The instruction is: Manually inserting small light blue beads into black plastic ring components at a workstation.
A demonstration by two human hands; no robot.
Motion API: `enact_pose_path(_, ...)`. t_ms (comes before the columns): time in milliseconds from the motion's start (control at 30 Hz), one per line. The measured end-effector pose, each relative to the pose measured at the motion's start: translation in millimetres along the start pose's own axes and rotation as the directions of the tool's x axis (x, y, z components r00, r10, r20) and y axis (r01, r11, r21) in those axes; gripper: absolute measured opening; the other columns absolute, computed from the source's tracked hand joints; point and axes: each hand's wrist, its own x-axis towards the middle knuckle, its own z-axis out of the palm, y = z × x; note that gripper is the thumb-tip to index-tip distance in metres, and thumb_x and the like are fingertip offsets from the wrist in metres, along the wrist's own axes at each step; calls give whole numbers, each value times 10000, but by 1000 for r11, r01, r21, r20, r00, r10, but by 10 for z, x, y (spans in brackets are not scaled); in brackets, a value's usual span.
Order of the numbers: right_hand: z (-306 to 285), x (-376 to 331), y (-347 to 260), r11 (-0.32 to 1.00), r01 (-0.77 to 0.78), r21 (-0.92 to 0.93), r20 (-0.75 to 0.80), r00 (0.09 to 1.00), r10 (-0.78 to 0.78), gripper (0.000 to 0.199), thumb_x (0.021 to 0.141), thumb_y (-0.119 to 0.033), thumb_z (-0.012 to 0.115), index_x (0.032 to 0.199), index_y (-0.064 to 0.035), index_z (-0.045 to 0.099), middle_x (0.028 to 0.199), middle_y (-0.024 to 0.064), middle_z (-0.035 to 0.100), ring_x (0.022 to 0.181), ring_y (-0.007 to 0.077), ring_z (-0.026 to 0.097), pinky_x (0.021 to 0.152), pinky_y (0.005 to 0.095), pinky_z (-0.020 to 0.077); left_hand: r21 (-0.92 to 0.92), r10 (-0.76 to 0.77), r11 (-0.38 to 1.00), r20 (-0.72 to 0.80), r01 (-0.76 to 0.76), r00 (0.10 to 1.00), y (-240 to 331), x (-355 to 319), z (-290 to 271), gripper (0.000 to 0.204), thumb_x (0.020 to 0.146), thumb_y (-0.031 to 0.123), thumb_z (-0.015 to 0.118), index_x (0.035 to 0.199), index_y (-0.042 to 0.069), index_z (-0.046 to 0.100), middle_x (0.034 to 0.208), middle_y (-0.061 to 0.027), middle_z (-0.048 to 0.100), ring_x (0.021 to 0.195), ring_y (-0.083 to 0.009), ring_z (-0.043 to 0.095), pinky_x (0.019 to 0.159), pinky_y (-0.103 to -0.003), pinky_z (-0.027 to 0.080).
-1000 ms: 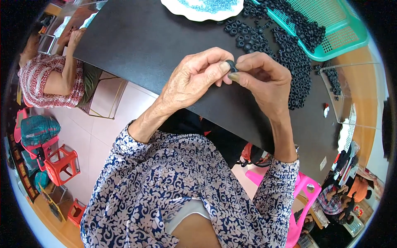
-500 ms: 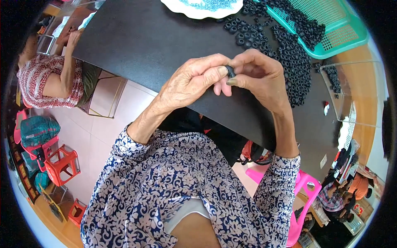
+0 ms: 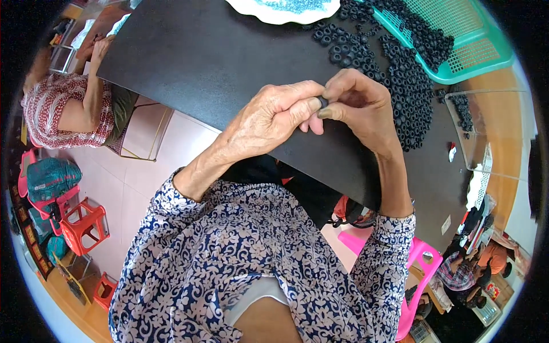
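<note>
Left hand (image 3: pixel 269 117): fingertips pinched on the small black ring (image 3: pixel 323 102).
Ring: between both hands' fingertips, above the black table (image 3: pixel 189 63); axis hidden.
Right hand (image 3: pixel 360 106): thumb and forefinger clamped on the same ring.
Ring pile (image 3: pixel 400 80): beyond, nearer right hand.

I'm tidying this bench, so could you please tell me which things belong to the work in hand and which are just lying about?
In use:
left hand
right hand
small black rubber ring
heap of black rubber rings
green plastic mesh basket

Lying about:
white scalloped plate
clear plastic tray
red plastic stool
</note>
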Motion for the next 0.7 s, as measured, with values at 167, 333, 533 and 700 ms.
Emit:
enact_pose_path(167,-10,34,-8,1000,-24,-8,17,1000,24,184,782,9,753,907,-27,622,794,-30,597,723,21,577,630,151,457,66,3,998,43,-6,999,32,6,-24,249,1006,174,430,1029,-14,591,766,-63,654,684,-114,557,658,-270,487)
enact_pose_path(333,115,70,-143,999,-38,10,-90,995,39,209,779,5,755,952,-26,642,786,-32,580,722,14,571,621,146,454,-228,-57,973,-85,37,995,26,33,9,266,1016,171,428,1056,-31,597,772,-60,657,697,-104,565,691,-256,488)
enact_pose_path(533,85,-55,-287,878,157,-452,-107,968,-228,209,732,-57,764,913,-10,670,749,34,624,646,58,591,550,212,475,-72,-123,990,-13,121,992,185,97,58,308,1016,193,427,1098,-46,602,776,-64,662,707,-103,566,688,-251,473)
enact_pose_path(700,-90,-319,-370,826,136,-548,-159,952,-263,216,718,-102,758,902,-26,673,710,53,642,604,106,600,557,254,484,-123,-135,984,-74,126,988,135,65,170,340,1021,237,424,1056,-60,585,773,-94,647,726,-121,568,690,-253,462)
